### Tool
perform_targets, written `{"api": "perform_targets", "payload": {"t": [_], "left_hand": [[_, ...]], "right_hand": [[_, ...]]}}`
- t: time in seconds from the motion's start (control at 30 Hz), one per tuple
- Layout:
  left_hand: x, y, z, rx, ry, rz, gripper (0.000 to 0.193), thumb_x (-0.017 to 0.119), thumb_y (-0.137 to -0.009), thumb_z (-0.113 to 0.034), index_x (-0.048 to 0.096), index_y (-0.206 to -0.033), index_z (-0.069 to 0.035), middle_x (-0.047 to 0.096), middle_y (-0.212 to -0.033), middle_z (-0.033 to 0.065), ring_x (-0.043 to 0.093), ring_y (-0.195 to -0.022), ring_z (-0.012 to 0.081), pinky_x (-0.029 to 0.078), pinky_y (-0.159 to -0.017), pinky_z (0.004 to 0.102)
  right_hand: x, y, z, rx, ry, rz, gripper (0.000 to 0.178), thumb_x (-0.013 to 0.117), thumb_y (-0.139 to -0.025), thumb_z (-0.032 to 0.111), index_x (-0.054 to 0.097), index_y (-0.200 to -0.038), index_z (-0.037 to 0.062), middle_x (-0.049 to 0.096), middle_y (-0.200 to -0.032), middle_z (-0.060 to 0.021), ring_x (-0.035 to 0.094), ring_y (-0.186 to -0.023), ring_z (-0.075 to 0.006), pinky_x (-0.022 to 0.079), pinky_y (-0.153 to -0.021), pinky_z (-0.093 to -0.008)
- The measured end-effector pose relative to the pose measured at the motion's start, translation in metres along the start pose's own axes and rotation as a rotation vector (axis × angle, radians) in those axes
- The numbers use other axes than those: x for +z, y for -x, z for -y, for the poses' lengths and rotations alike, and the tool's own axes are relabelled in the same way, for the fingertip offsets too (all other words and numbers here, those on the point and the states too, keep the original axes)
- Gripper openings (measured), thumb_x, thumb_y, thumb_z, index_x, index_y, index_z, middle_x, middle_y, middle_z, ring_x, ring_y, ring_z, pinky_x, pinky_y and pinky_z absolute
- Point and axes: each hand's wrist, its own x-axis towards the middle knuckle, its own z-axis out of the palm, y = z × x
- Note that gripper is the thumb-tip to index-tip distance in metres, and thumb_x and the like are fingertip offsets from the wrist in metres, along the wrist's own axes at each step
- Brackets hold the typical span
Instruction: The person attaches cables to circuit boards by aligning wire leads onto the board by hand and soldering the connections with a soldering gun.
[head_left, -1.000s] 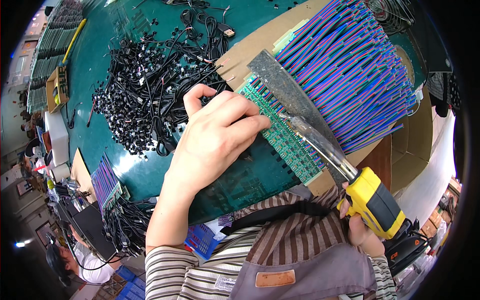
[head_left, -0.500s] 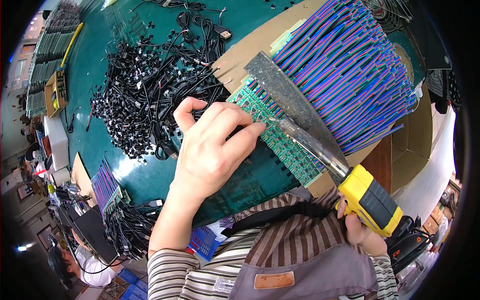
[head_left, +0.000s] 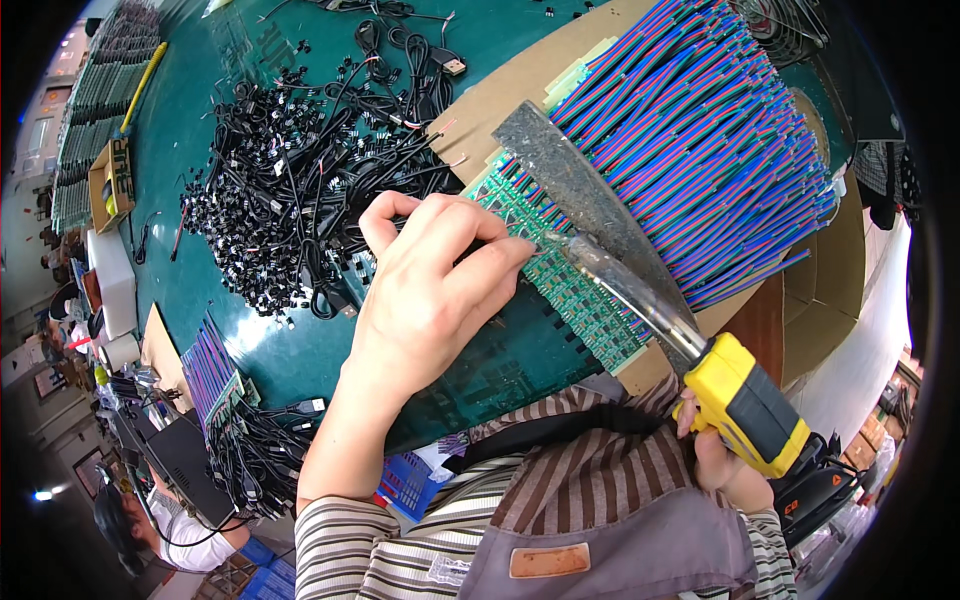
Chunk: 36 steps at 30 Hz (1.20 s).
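Green bench | left fingers pinched at soldering iron tip (right fingers gripping handle)

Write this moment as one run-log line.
left hand: fingertips pressing on green circuit boards | right hand: holding yellow soldering iron, tip at the boards | beside: striped wires, black cables

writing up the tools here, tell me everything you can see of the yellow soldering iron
The soldering iron has a chunky yellow body with a dark grey panel, a clear tube-like neck in front of it and a thin metal tip. It lies slanted, tip toward the upper left, body at the lower right. The right hand grips the body from below, mostly hidden behind it. The tip meets the row of green boards right at the left hand fingertips. A grey metal bar runs alongside its neck. A black cord end shows behind the body.
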Motion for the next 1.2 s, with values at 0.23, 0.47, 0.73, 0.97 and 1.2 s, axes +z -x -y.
{"api": "perform_targets", "payload": {"t": [0.23,0.47,0.73,0.97,1.2], "left_hand": [[0.001,-0.001,0.001,0.01,0.009,0.009,0.021,0.078,-0.068,-0.007,0.072,-0.088,-0.011,0.06,-0.084,-0.0012,0.06,-0.083,0.017,0.036,-0.08,0.0356],[0.001,0.0,0.003,0.025,0.051,0.019,0.022,0.076,-0.071,-0.007,0.068,-0.092,-0.011,0.056,-0.088,-0.0011,0.057,-0.086,0.0174,0.033,-0.083,0.0389],[0.002,0.002,-0.001,0.007,-0.038,-0.011,0.023,0.078,-0.069,-0.007,0.072,-0.09,-0.013,0.06,-0.085,-0.0018,0.059,-0.084,0.0177,0.035,-0.081,0.0369],[-0.002,0.002,-0.001,-0.062,-0.03,-0.069,0.024,0.078,-0.07,-0.004,0.074,-0.092,-0.012,0.063,-0.086,0.0002,0.06,-0.085,0.0185,0.038,-0.082,0.0355],[-0.001,-0.02,0.027,-0.252,-0.206,-0.382,0.017,0.077,-0.078,-0.008,0.074,-0.095,-0.007,0.07,-0.09,0.0083,0.065,-0.083,0.0191,0.047,-0.078,0.0321]], "right_hand": [[0.007,-0.004,0.019,0.119,-0.189,0.056,0.07,0.048,-0.094,0.061,0.043,-0.132,0.0024,0.053,-0.091,-0.0044,0.051,-0.073,-0.0113,0.044,-0.066,-0.0265],[0.017,0.002,0.01,0.007,-0.269,-0.068,0.075,0.049,-0.093,0.063,0.041,-0.135,0.002,0.054,-0.104,-0.0053,0.05,-0.073,-0.0101,0.045,-0.065,-0.0267],[0.012,-0.001,0.011,-0.013,-0.337,0.008,0.075,0.051,-0.092,0.062,0.042,-0.134,0.0007,0.052,-0.118,-0.0062,0.051,-0.074,-0.0099,0.047,-0.063,-0.0261],[0.011,-0.009,0.022,0.028,-0.343,0.031,0.073,0.055,-0.092,0.06,0.043,-0.131,-0.0008,0.05,-0.126,-0.0096,0.052,-0.072,-0.011,0.047,-0.059,-0.027],[0.012,-0.007,0.019,0.052,-0.395,0.016,0.074,0.057,-0.091,0.06,0.043,-0.13,-0.0008,0.049,-0.128,-0.011,0.052,-0.071,-0.0114,0.047,-0.059,-0.0266]]}}
